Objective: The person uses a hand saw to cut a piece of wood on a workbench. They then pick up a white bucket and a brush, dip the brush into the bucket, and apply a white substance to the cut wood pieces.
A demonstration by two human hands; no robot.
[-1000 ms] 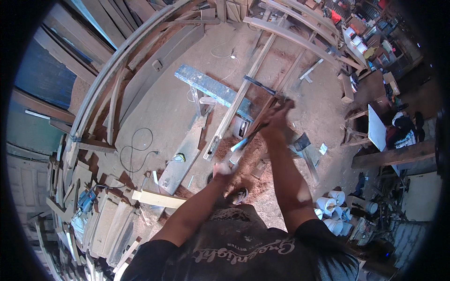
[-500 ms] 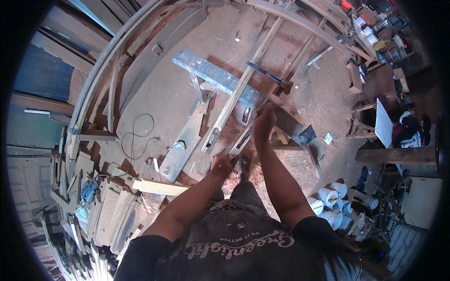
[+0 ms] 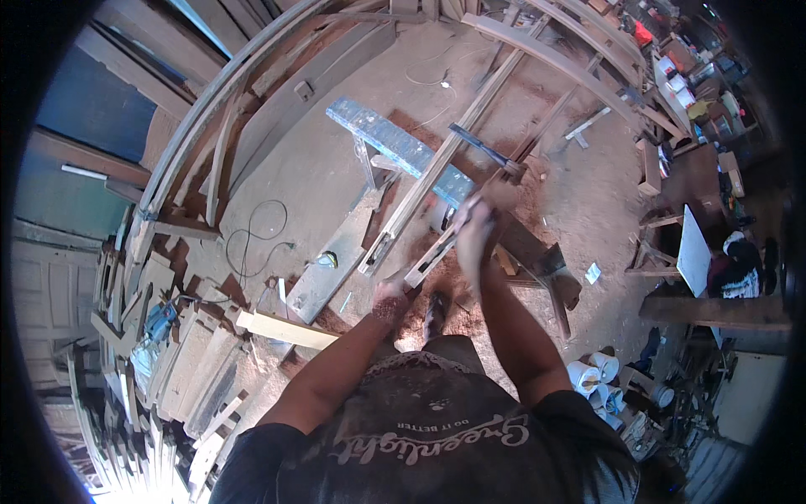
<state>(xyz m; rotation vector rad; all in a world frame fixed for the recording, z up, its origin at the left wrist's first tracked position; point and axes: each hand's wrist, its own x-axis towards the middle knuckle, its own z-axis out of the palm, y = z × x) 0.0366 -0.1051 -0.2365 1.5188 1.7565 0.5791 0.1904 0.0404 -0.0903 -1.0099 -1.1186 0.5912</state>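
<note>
My left hand (image 3: 391,296) is closed round the near end of a narrow wooden beam (image 3: 428,259), which has a slot cut in it. Farther along that beam is my right hand (image 3: 475,225), its fingers smeared by motion; a brown blur shows just beyond it, too unclear to name. To the left, a second slotted beam (image 3: 415,200) runs nearly parallel and crosses a blue, paint-spotted plank (image 3: 386,139). A dark long-handled tool (image 3: 482,146) rests across the beams beyond my right hand.
A grey board (image 3: 329,273) with a small roundish object on it lies left of the beams. Left of that, a black cable (image 3: 252,244) loops on the floor. Stacked timber (image 3: 197,361) fills the lower left. White buckets (image 3: 600,378) stand at right, below a wooden bench (image 3: 714,309).
My right hand has come back along the beam toward me and is now blurred. My left hand keeps its hold at the beam's near end. The whole view has shifted slightly.
</note>
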